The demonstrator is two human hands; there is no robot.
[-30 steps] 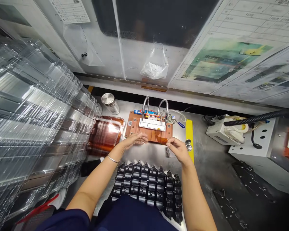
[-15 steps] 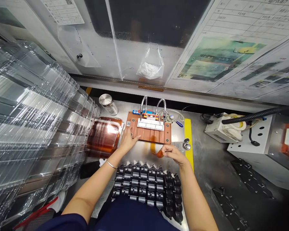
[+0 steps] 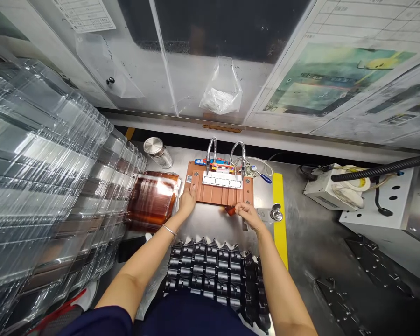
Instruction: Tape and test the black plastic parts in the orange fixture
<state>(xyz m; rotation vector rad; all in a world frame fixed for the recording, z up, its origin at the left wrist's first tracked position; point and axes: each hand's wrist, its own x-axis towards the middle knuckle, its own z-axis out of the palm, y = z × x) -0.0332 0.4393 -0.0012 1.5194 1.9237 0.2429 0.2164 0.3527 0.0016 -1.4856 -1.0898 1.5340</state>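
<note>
A reddish-brown fixture plate (image 3: pixel 215 195) lies on the metal bench, with a long white perforated bar (image 3: pixel 222 181) across it. Two bent metal gooseneck tubes (image 3: pixel 211 151) arch down to that bar. My left hand (image 3: pixel 187 201) grips the plate's front left corner, thumb on top; the other fingers are partly hidden. At the plate's front right edge, my right hand (image 3: pixel 249 214) pinches a small curled piece of amber film (image 3: pixel 230 211) between thumb and fingertips. A stack of amber film sheets (image 3: pixel 152 198) lies left of my left hand.
Black moulded parts (image 3: pixel 210 270) stand in rows before me. Stacked clear plastic trays (image 3: pixel 49 186) rise at left. A lidded metal canister (image 3: pixel 158 151) stands behind the sheets. Yellow tape (image 3: pixel 280 219) and a white machine (image 3: pixel 374 205) are at right, with a blue-handled lever (image 3: pixel 265 178) behind the plate.
My left hand has drawn its thumb in at the plate's corner. My right hand has moved up and slightly left, bringing the amber film to the plate's front edge. The view has shifted slightly.
</note>
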